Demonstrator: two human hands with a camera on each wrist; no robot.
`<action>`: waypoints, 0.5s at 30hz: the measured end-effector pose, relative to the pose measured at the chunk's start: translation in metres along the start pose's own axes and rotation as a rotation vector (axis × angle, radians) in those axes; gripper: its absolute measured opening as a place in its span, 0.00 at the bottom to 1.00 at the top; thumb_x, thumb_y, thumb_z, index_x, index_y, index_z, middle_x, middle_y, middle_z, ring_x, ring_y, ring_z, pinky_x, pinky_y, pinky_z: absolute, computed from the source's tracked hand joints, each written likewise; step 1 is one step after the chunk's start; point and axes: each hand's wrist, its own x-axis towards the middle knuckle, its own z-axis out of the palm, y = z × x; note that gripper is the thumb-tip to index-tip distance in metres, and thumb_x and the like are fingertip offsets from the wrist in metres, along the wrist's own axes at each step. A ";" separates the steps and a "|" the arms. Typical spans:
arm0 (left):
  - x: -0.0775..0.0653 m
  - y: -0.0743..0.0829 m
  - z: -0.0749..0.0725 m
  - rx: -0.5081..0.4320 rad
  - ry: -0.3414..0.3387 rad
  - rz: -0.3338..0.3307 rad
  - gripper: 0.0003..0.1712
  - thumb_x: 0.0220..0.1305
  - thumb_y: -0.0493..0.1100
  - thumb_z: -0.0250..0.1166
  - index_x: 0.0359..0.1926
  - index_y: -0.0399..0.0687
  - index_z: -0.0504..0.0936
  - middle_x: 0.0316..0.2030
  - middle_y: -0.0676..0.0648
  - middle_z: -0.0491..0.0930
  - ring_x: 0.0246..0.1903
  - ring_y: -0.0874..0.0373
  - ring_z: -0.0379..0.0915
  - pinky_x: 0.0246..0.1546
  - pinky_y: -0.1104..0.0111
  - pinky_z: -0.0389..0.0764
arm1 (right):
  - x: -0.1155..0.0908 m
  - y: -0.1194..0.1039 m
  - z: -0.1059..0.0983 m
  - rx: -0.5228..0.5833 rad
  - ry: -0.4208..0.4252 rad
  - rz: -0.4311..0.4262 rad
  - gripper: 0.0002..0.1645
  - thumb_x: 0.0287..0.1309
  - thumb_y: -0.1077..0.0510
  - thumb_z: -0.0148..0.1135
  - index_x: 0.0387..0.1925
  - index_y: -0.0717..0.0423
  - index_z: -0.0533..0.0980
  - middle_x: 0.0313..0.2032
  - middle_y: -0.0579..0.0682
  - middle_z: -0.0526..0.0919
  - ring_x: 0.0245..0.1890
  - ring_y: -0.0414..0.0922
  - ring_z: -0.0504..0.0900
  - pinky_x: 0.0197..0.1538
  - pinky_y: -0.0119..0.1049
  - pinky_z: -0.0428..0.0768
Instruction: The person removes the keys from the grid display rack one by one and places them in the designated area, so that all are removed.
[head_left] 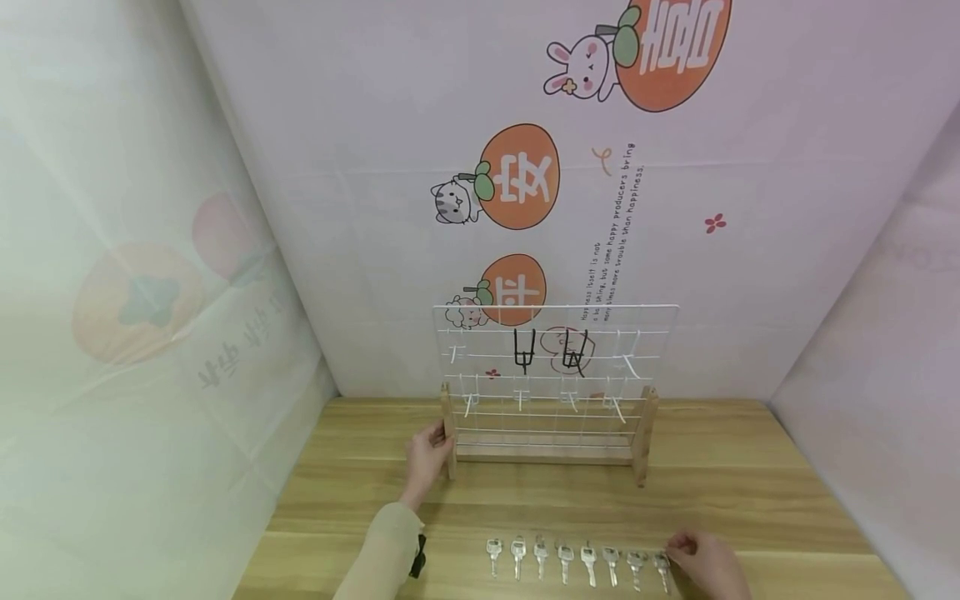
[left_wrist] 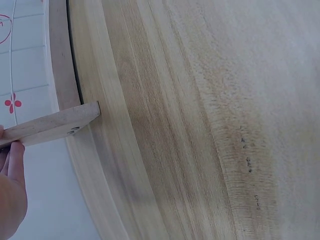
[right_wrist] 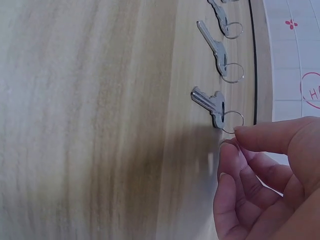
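Observation:
A wire grid rack [head_left: 555,307] on wooden legs stands on the table, with white hooks and two black hooks [head_left: 524,363] on it. My left hand [head_left: 427,454] grips the rack's left wooden leg [head_left: 448,442]; the left wrist view shows fingers against that wooden upright [left_wrist: 55,124]. Several silver keys lie in a row in front of the rack. At the row's right end my right hand [head_left: 708,562] pinches the ring [right_wrist: 243,120] of the last key [right_wrist: 210,106] between thumb and forefinger. That key lies close over the wood, its blade pointing toward me.
The wooden table [head_left: 360,500] meets a white cloth backdrop [head_left: 390,208] with cartoon prints behind the rack. Cloth walls [head_left: 900,333] rise on both sides. A dark strap [head_left: 418,557] is at the left sleeve.

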 end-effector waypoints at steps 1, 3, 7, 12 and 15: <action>0.000 0.000 0.000 0.002 0.000 0.001 0.20 0.63 0.30 0.65 0.56 0.26 0.77 0.51 0.27 0.81 0.51 0.37 0.82 0.47 0.62 0.90 | 0.000 0.000 -0.001 -0.003 0.003 -0.003 0.06 0.55 0.59 0.67 0.34 0.57 0.82 0.29 0.45 0.84 0.30 0.40 0.78 0.31 0.32 0.77; 0.000 -0.001 0.001 0.001 -0.002 0.003 0.21 0.64 0.30 0.64 0.57 0.26 0.77 0.52 0.27 0.81 0.51 0.37 0.82 0.48 0.62 0.89 | -0.001 0.000 -0.002 -0.007 0.004 -0.005 0.06 0.56 0.58 0.67 0.35 0.57 0.82 0.30 0.45 0.85 0.31 0.40 0.79 0.32 0.32 0.78; 0.000 -0.002 0.001 -0.006 -0.002 0.007 0.21 0.63 0.30 0.65 0.57 0.25 0.77 0.52 0.27 0.81 0.51 0.36 0.82 0.48 0.63 0.89 | -0.001 -0.002 -0.008 -0.003 -0.009 -0.005 0.08 0.58 0.57 0.64 0.37 0.57 0.82 0.32 0.46 0.85 0.33 0.41 0.80 0.34 0.35 0.81; 0.001 -0.003 -0.001 -0.011 -0.020 0.016 0.22 0.63 0.29 0.64 0.58 0.23 0.75 0.52 0.26 0.80 0.51 0.35 0.81 0.48 0.64 0.89 | 0.001 -0.004 -0.017 -0.005 -0.020 -0.013 0.15 0.62 0.55 0.60 0.43 0.63 0.80 0.36 0.51 0.87 0.37 0.46 0.83 0.39 0.44 0.85; -0.001 -0.001 -0.005 -0.050 -0.047 -0.016 0.25 0.64 0.32 0.65 0.61 0.25 0.73 0.55 0.26 0.78 0.55 0.34 0.79 0.53 0.60 0.88 | 0.007 -0.004 -0.023 0.000 0.002 -0.042 0.16 0.64 0.56 0.58 0.46 0.66 0.79 0.37 0.52 0.87 0.37 0.46 0.84 0.38 0.42 0.86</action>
